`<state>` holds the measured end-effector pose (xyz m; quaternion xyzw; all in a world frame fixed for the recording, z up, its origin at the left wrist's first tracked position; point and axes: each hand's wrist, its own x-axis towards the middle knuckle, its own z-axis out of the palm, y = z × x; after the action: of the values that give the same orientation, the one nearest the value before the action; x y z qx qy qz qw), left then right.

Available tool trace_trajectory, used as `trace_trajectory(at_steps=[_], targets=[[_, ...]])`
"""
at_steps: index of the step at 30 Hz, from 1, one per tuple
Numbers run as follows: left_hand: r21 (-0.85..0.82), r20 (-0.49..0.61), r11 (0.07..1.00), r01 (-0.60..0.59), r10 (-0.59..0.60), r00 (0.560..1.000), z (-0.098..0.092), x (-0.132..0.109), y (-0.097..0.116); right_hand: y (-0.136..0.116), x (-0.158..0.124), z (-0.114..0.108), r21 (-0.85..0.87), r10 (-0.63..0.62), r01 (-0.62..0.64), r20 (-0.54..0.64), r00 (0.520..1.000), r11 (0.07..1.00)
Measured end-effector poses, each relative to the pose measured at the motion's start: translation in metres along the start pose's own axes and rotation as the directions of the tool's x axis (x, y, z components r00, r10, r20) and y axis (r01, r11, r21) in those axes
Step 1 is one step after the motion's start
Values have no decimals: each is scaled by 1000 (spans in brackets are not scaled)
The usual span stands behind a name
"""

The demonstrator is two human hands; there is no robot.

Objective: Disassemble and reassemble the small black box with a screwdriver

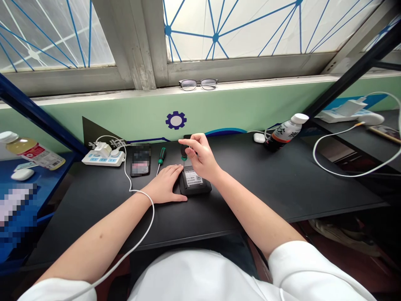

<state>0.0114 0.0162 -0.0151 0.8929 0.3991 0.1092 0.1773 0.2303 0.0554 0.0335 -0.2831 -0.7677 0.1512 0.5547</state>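
Note:
A black box-shaped device (200, 190) with a white printed label lies on the black desk in front of me. My right hand (200, 155) is closed around a green-and-black screwdriver (184, 156), held upright over the device's upper left part. Where the screwdriver's tip meets the device is too small to make out. Against the device's left side rests my left hand (166, 184), its fingers stretched out and its thumb apart near the lower corner. A second green-and-black screwdriver (162, 155) lies just beyond the left hand, its shaft pointing towards me.
Left of the spare screwdriver are a phone (140, 163) and a white power strip (103, 159). A white cable (153, 213) crosses my left forearm. To the right stand a dark bottle (285, 133) and a white earbud case (259, 138). Glasses (198, 85) sit on the sill.

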Motion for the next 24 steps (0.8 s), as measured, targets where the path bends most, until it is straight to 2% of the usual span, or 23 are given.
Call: trace_trajectory(at_steps=[4, 12, 24], targets=[[1, -8, 1000, -4, 4, 1000, 1, 0, -1, 1, -1, 1, 60, -15, 17, -20, 1000, 998], [-14, 4, 1000, 7, -7, 1000, -2, 2, 1, -3, -10, 13, 183, 197, -186, -44, 979, 965], [-5, 15, 1000, 21, -21, 1000, -2, 1, 2, 0, -13, 13, 253, 233, -208, -75, 970, 945]])
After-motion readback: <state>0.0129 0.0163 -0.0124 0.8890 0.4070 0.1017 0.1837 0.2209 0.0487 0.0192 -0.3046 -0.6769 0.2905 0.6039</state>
